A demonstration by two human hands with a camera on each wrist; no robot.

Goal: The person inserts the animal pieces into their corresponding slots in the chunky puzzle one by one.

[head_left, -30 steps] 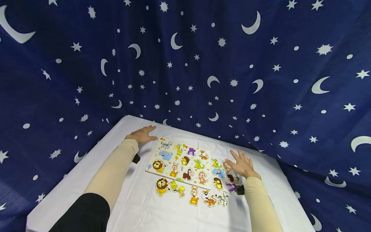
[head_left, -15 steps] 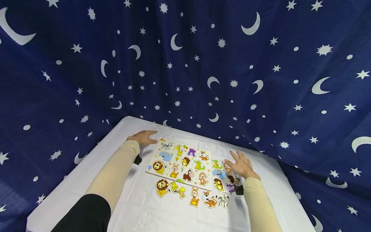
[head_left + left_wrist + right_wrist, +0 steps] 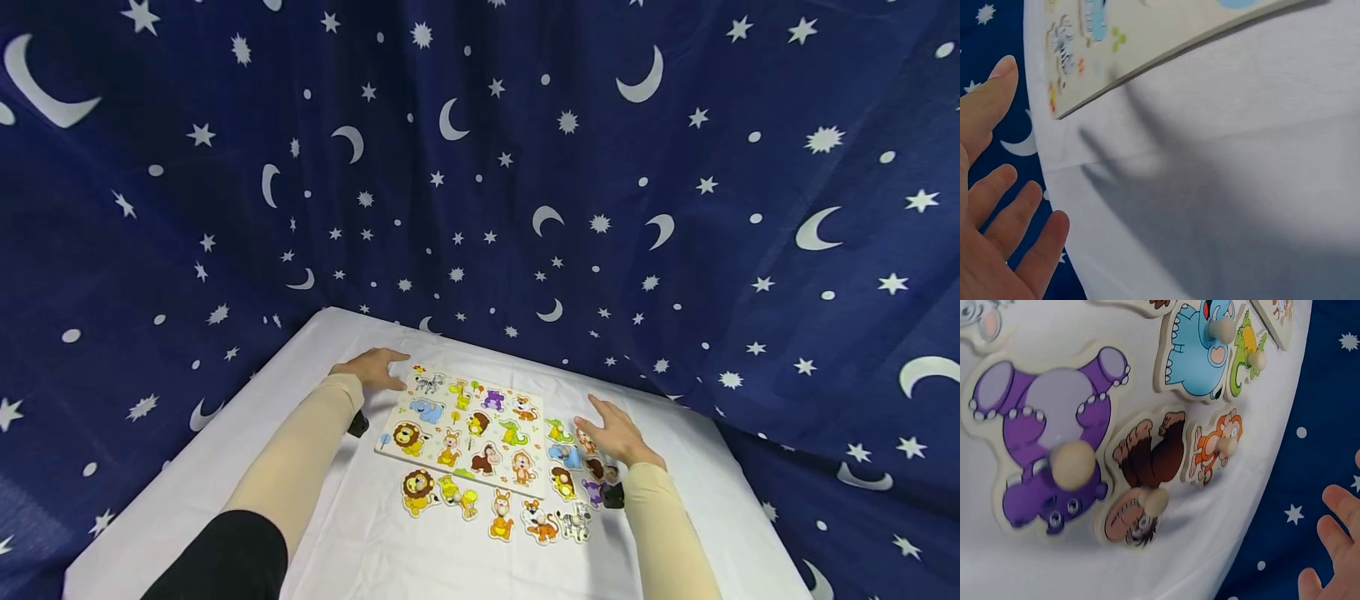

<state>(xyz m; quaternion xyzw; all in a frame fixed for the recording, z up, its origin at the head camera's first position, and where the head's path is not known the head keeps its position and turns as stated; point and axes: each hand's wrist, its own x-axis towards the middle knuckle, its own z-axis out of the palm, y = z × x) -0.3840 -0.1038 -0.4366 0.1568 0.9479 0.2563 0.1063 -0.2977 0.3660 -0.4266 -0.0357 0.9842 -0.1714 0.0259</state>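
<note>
My left hand hovers by the far left corner of a wooden puzzle board, fingers spread and holding nothing. In the left wrist view its thumb stands apart from the board's edge. My right hand hangs over the loose animal pieces right of the board, fingers spread and holding nothing. Beneath and beside it lie a crocodile piece, an elephant piece, a hedgehog piece, a purple hippo piece, a gorilla piece and an orange monkey piece, with round wooden knobs.
In front of the board lie a lion piece, a giraffe piece, a kangaroo piece, a tiger piece and a zebra piece. A white cloth covers the table. A blue star-patterned curtain hangs behind.
Both hands have lowered slightly in the head view, and the right one has shifted a little left. The head view has tilted upward slightly. Board and pieces keep their arrangement.
</note>
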